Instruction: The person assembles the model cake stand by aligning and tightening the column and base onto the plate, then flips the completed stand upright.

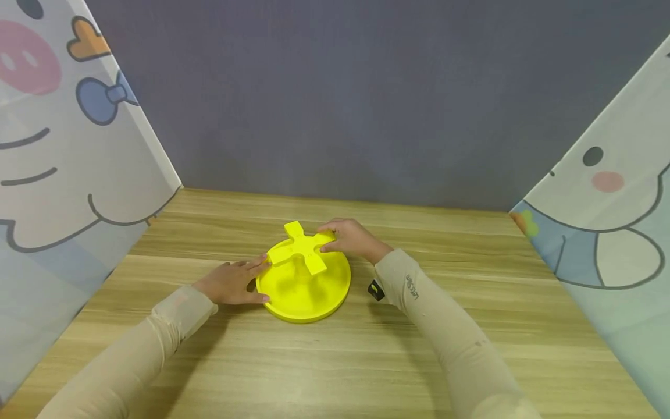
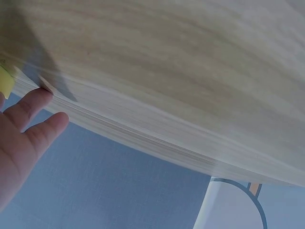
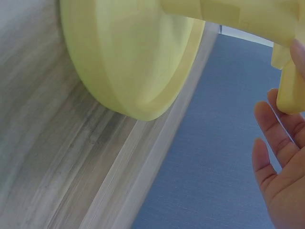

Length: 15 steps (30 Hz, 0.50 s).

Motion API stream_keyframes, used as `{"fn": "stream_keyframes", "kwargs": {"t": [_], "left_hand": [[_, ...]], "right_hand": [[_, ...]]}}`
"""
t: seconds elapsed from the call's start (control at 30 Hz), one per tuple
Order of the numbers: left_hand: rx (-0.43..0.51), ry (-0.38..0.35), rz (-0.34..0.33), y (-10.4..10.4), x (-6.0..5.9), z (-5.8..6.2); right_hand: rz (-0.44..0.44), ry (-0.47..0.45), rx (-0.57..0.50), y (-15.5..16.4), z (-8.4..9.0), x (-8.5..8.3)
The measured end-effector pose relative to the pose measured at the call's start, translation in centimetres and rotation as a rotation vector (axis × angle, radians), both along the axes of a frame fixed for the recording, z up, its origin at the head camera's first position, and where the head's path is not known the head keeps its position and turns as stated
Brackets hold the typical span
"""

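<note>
A yellow round disc [image 1: 306, 291] lies flat on the wooden table [image 1: 366, 361]. Above its middle stands a yellow cross-shaped piece [image 1: 300, 251]. My left hand [image 1: 252, 278] rests on the table against the disc's left rim, fingers straight and thumb at the front edge. My right hand [image 1: 332, 237] pinches the right arm of the cross. In the right wrist view the disc [image 3: 128, 57] and the cross [image 3: 238, 14] fill the top, with my right fingers [image 3: 279, 157] beside one arm. The left wrist view shows my left fingers [image 2: 28, 124] and a sliver of the yellow disc [image 2: 5, 82].
Cartoon-printed panels stand at the left [image 1: 63, 174] and right [image 1: 612, 209] of the table, and a grey-blue wall [image 1: 356, 105] closes the back. A small black tag [image 1: 376, 290] hangs at my right sleeve, close to the disc.
</note>
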<state>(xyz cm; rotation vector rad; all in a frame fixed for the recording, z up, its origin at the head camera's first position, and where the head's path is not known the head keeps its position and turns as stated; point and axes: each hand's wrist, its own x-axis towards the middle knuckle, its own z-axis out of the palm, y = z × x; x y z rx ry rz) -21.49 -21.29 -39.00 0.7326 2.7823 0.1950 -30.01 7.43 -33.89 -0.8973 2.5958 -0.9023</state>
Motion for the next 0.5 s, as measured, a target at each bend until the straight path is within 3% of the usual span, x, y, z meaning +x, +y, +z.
{"fn": "stream_keyframes", "kwargs": {"t": [0.37, 0.5], "left_hand": [[-0.004, 0.004, -0.005, 0.15, 0.26, 0.11], [-0.008, 0.005, -0.009, 0.36, 0.24, 0.24]], "right_hand": [[-0.014, 0.035, 0.014, -0.02, -0.09, 0.24], [-0.015, 0.113, 0.082, 0.01, 0.15, 0.43]]}}
